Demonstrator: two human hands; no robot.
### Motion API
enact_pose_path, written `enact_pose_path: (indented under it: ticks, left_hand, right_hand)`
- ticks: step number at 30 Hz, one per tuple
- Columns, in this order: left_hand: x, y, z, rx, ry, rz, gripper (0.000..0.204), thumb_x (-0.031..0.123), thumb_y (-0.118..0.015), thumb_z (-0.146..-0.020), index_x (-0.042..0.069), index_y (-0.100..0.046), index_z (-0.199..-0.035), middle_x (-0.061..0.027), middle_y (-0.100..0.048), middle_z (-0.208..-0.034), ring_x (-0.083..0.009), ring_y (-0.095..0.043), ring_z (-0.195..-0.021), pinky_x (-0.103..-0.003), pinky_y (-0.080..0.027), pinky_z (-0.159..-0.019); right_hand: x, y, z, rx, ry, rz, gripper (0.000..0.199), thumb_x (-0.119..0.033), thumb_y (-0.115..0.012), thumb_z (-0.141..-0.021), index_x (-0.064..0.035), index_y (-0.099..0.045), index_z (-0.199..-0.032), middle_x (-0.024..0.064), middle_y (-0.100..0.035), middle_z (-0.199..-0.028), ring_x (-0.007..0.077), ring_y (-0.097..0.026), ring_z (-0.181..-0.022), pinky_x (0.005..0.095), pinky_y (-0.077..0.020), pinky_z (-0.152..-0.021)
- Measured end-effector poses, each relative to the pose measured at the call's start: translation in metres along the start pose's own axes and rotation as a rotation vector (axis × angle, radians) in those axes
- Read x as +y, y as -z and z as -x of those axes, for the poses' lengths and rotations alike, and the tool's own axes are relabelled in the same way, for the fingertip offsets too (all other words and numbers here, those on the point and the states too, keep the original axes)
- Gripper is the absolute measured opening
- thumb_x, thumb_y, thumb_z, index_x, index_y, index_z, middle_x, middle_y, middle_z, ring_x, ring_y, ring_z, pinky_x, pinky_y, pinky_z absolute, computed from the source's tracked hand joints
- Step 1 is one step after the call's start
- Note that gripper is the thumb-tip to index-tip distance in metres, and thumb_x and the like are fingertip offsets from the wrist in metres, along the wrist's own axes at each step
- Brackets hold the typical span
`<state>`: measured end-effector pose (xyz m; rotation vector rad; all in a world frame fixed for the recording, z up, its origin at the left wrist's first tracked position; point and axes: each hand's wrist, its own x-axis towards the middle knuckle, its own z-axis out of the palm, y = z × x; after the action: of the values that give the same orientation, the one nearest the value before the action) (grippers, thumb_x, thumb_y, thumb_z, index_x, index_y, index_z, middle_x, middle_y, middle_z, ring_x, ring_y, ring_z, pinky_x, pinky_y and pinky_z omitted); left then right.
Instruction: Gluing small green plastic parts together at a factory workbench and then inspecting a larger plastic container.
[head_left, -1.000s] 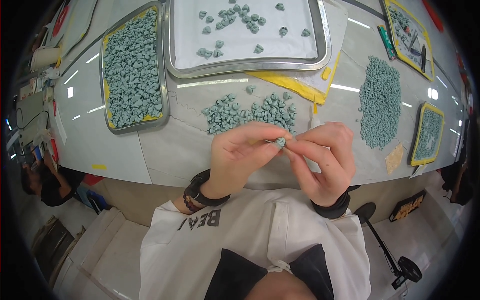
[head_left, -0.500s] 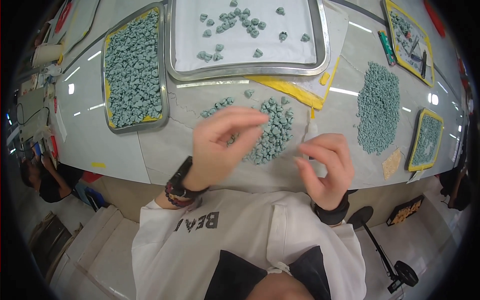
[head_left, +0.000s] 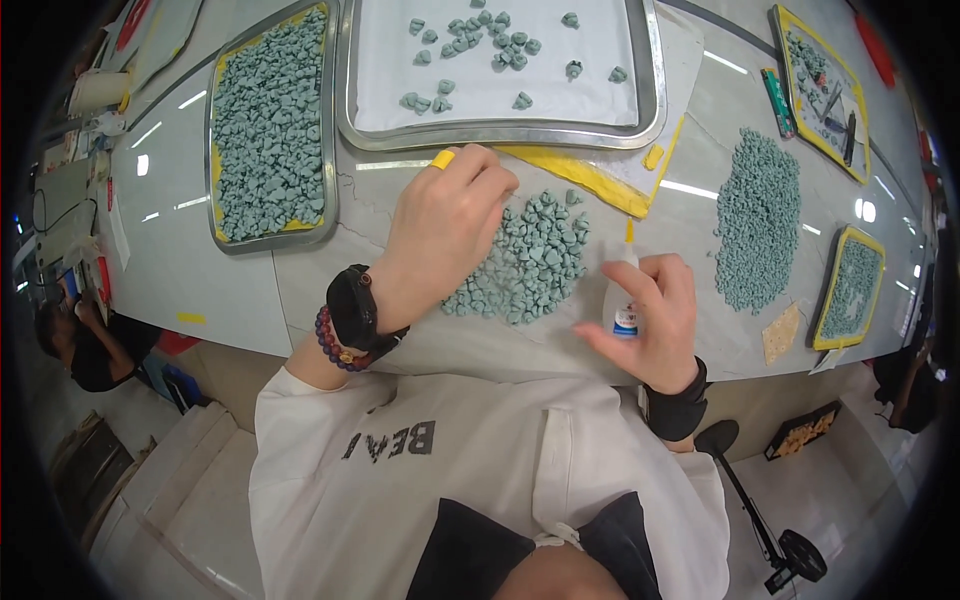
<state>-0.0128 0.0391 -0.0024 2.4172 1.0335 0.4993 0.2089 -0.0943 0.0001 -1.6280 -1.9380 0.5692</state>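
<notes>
My left hand (head_left: 448,228) reaches over the left edge of a pile of small grey-green lumpy pieces (head_left: 540,255), its fingers curled together. Yellow tape wraps one of its fingers; the fingertips point away from me, and whatever they pinch is hidden. To the right of the pile, my right hand (head_left: 655,315) is held with thumb and forefinger apart. In that gap shows a small white squeeze bottle (head_left: 622,300) with a yellow tip, lying on the table. Beyond both hands, a metal tray (head_left: 500,137) lined with white carries several scattered lumpy pieces.
A tray full of similar pieces (head_left: 270,130) stands at the left. On the right lies a heap of finer grey-green bits (head_left: 757,220), near a small yellow-rimmed tray (head_left: 850,285). A green box (head_left: 777,102) and another yellow-edged tray (head_left: 862,120) are at the far right.
My left hand has moved away from me and turned knuckles-up toward the pile's left edge. My right thumb and forefinger have spread wider, showing the bottle between them.
</notes>
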Motion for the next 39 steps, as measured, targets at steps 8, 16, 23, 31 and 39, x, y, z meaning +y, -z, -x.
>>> enact_pose_path:
  ticks: [8,16,23,31,39]
  left_hand:
    - [0.048,0.016,0.031,-0.242,0.571,1.966,0.017,-0.003,-0.059,-0.086,0.006,-0.059,-0.101,-0.0084,-0.055,-0.103,-0.0141,-0.058,-0.091,-0.028,-0.052,-0.071]
    - [0.049,-0.006,0.034,-0.257,0.676,2.091,0.028,-0.002,-0.058,-0.087,0.003,-0.055,-0.115,-0.0060,-0.055,-0.106,-0.0129,-0.055,-0.099,-0.030,-0.049,-0.082]
    - [0.057,-0.005,0.034,-0.022,0.457,1.604,0.019,-0.007,-0.057,-0.085,-0.004,-0.061,-0.104,-0.0100,-0.058,-0.106,-0.0156,-0.056,-0.101,-0.029,-0.047,-0.086]
    - [0.059,-0.005,0.034,-0.091,0.516,1.502,0.029,-0.013,-0.049,-0.084,-0.007,-0.061,-0.110,-0.0113,-0.059,-0.104,-0.0158,-0.059,-0.092,-0.027,-0.051,-0.078]
    - [0.056,-0.001,0.035,-0.203,0.289,1.013,0.031,-0.009,-0.048,-0.085,-0.005,-0.060,-0.114,-0.0117,-0.062,-0.095,-0.0182,-0.062,-0.083,-0.028,-0.049,-0.069]
  right_hand:
    - [-0.030,0.009,-0.002,0.352,0.247,-1.006,0.060,-0.024,-0.087,-0.070,-0.0118,-0.044,-0.110,0.0075,-0.054,-0.092,0.0222,-0.052,-0.072,0.0354,-0.0468,-0.069]
    - [-0.040,-0.013,-0.023,0.357,0.152,-0.853,0.049,-0.012,-0.081,-0.076,-0.0077,-0.049,-0.112,0.0157,-0.066,-0.093,0.0288,-0.063,-0.090,0.0367,-0.0491,-0.076]
    - [-0.042,-0.026,-0.027,0.413,0.179,-0.498,0.049,0.002,-0.076,-0.067,-0.0083,-0.057,-0.111,0.0091,-0.068,-0.094,0.0280,-0.063,-0.087,0.0341,-0.0490,-0.077]
    - [-0.044,-0.021,-0.033,0.422,0.267,-0.285,0.039,-0.004,-0.074,-0.059,-0.0099,-0.065,-0.097,0.0068,-0.067,-0.100,0.0275,-0.061,-0.093,0.0350,-0.0490,-0.076]
    - [-0.041,-0.013,-0.034,0.270,0.251,-0.196,0.039,-0.008,-0.071,-0.056,-0.0098,-0.067,-0.095,0.0058,-0.066,-0.101,0.0272,-0.060,-0.094,0.0368,-0.0483,-0.077]
